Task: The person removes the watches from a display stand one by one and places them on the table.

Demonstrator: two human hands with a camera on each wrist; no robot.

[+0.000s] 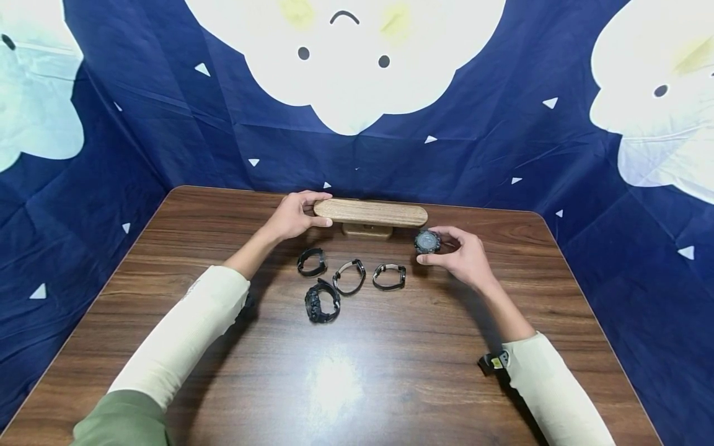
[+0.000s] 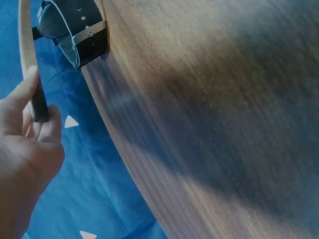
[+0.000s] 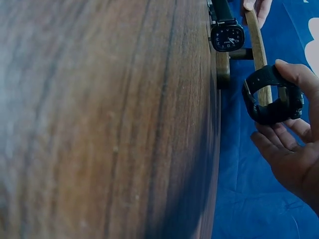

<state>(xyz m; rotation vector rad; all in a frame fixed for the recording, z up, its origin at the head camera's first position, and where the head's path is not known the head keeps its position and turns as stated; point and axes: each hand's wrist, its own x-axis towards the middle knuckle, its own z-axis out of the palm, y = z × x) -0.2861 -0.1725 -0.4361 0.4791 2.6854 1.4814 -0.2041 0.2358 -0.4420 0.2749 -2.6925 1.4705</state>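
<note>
My left hand (image 1: 295, 215) grips the left end of a wooden display bar (image 1: 370, 212) raised on a short wooden base (image 1: 367, 231). By the bar's right end, my right hand (image 1: 465, 255) pinches a chunky black watch (image 1: 427, 242) between thumb and fingers. In the right wrist view its strap is a closed loop, and the bar's end shows through it; whether the bar enters the loop I cannot tell. In front of the stand lie a black watch (image 1: 312, 262), two slim watches, one in the middle (image 1: 349, 277) and one rightward (image 1: 389, 277), and a bulky black watch (image 1: 322, 301).
The brown wooden table (image 1: 413, 371) has rounded back corners. A dark blue curtain (image 1: 474, 161) with white cloud shapes hangs behind it and at both sides. A small black device (image 1: 493, 362) is at the right sleeve's cuff.
</note>
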